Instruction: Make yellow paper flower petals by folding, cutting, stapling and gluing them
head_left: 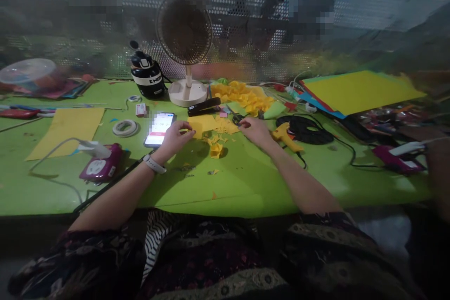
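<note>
Head view. Work area: a green table (228, 194). The work material, a yellow paper piece (202, 125), lies flat near the middle of the table, between the two hands and just in front of a black stapler (204, 106).

Left hand (175, 136): fingers half curled, thumb and forefinger close together at the left edge of the yellow paper piece. Whether the edge is gripped or only touched cannot be told. A lit phone (159, 131) lies just beyond this hand.

Right hand (258, 132): fingers bent, tips drawn close together beside the yellow scraps (227, 125) and the dark tool (236, 118), which resembles scissors. Any hold on either cannot be confirmed at this resolution.

Adjacent items: a folded yellow paper form (216, 151) rests nearer the body; a heap of yellow paper shapes (244, 97) lies beyond the stapler; a yellow glue gun (281, 135) lies just beside the right forearm.

Step in hand (judgement): positioning or sorting small yellow paper parts with both hands.

Next move (judgement): it calls for a fingertip pinch on one part, with the left hand steadying the paper. Thin, loose scraps are likely to slide or stick together; separate each part before lifting.
</note>
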A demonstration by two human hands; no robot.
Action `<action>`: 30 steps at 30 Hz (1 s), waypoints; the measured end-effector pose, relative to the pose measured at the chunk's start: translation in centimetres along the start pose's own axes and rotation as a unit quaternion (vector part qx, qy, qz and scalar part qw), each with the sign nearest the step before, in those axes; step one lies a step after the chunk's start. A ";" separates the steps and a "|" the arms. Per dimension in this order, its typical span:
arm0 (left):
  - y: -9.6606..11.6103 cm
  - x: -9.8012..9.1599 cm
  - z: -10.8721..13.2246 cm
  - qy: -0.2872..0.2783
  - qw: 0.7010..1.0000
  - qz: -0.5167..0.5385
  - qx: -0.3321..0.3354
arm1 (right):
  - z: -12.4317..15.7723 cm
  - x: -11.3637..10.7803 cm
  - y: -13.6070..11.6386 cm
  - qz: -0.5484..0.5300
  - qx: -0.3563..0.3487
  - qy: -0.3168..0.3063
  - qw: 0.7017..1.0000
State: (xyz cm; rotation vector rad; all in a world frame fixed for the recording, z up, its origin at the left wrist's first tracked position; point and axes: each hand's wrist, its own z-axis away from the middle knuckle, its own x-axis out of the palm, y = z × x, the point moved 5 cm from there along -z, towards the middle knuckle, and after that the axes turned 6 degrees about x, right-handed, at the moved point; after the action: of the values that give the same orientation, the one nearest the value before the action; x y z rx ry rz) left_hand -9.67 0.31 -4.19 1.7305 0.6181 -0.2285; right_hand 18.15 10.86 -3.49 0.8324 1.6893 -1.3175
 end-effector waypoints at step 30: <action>-1.2 1.2 -0.2 -0.052 0.934 0.339 -0.103 | -8.4 1.1 -0.8 0.155 0.117 -0.194 0.962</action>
State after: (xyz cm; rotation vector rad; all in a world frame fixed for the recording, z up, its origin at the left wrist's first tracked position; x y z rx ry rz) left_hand -9.30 1.04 -5.73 1.6147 -0.0579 0.2245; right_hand 15.24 18.87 -3.11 0.8668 1.0650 -1.3680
